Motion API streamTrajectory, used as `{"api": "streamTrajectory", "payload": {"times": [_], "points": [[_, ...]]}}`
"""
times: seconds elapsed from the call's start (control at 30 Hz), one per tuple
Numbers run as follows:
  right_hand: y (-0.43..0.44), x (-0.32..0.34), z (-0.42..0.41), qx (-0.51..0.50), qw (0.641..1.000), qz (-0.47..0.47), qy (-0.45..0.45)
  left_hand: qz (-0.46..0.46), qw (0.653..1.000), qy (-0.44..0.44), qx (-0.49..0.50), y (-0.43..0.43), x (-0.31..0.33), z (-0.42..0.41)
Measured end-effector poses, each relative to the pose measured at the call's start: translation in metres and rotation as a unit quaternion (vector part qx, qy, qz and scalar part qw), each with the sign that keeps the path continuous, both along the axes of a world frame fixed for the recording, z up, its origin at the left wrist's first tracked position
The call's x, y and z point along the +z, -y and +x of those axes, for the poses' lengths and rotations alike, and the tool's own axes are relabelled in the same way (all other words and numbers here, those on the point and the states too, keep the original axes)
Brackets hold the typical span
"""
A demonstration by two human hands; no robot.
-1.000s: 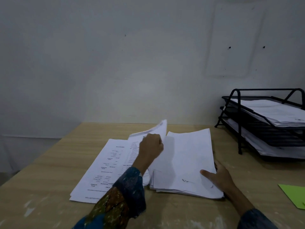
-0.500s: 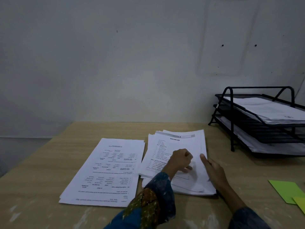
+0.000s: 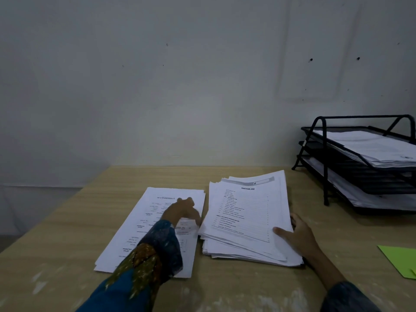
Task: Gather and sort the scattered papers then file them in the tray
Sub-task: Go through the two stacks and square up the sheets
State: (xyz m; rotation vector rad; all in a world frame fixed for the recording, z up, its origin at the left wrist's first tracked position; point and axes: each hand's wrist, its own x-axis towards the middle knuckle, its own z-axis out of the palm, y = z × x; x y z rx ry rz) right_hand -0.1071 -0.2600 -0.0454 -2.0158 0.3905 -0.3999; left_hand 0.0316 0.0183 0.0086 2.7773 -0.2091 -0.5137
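- The right hand (image 3: 299, 236) clasps the near right edge of the right stack (image 3: 245, 212). Its thumb lies on the top sheet and the other fingers curl round the side below.
- The left hand (image 3: 181, 210) has loose, spread fingers (image 3: 186, 200), slightly blurred, gripping nothing that shows. Whether they touch the left pile (image 3: 139, 221) beneath them I cannot tell.
- The right stack is fanned, its sheets staggered. If it is lifted by that one edge, the lower sheets would likely slide out away from the thumb, or the far side would sag and spill.
- The left palm or its sleeve (image 3: 157, 251), dragged across the left pile, could skew the top sheets.
- The right stack spreads leftward and forward from the right thumb. Its left edge lies just beside the left thumb.
- The left pile lies directly under the left fingers and runs back beneath the sleeve.
- The tray (image 3: 325, 165) stands well apart, forward and right of the right hand, with paper in its top and bottom tiers.
- A green sheet (image 3: 398, 260) lies on the table (image 3: 67, 244), right of the right wrist.
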Motion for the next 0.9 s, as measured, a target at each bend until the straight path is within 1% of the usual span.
{"api": "streamTrajectory", "payload": {"times": [0.1,0.17,0.23,0.37,0.43,0.5,0.53,0.63,0.7,0.73,0.8,0.9], "points": [[0.001,0.0,0.0,0.0,1.0,0.008,-0.002,0.099,0.992,-0.059,-0.049,-0.007,-0.001,-0.007],[0.0,0.0,0.0,0.0,1.0,0.011,-0.002,0.134,0.987,-0.053,-0.072,-0.008,-0.005,-0.011],[-0.001,0.001,0.001,-0.001,1.0,0.01,-0.001,0.14,0.987,-0.032,-0.073,-0.009,-0.008,-0.014],[-0.003,0.0,-0.001,-0.004,1.0,0.013,-0.005,0.082,0.995,-0.041,-0.048,-0.012,0.0,-0.019],[-0.003,0.0,-0.002,-0.006,1.0,0.011,-0.004,0.022,0.997,-0.072,-0.01,-0.016,0.009,-0.019],[-0.002,0.001,-0.002,-0.005,1.0,0.009,-0.005,-0.043,0.993,-0.109,0.031,-0.02,0.016,-0.015],[-0.002,0.001,-0.002,-0.005,1.0,0.009,-0.004,-0.053,0.993,-0.106,0.032,-0.021,0.02,-0.016],[-0.002,0.001,-0.002,-0.008,1.0,0.011,-0.003,-0.017,0.999,-0.031,0.008,-0.023,0.023,-0.014],[-0.002,0.001,-0.002,-0.008,1.0,0.009,-0.004,-0.005,1.0,0.004,-0.001,-0.022,0.024,-0.015],[-0.003,0.001,-0.001,-0.008,1.0,0.008,-0.005,0.005,0.999,0.039,-0.006,-0.02,0.024,-0.015],[-0.003,0.0,-0.002,-0.008,1.0,0.009,-0.007,0.001,0.988,0.153,-0.001,-0.016,0.025,-0.016],[-0.003,0.0,-0.002,-0.009,1.0,0.008,-0.007,-0.037,0.955,0.294,0.026,0.0,0.034,-0.024]]}}
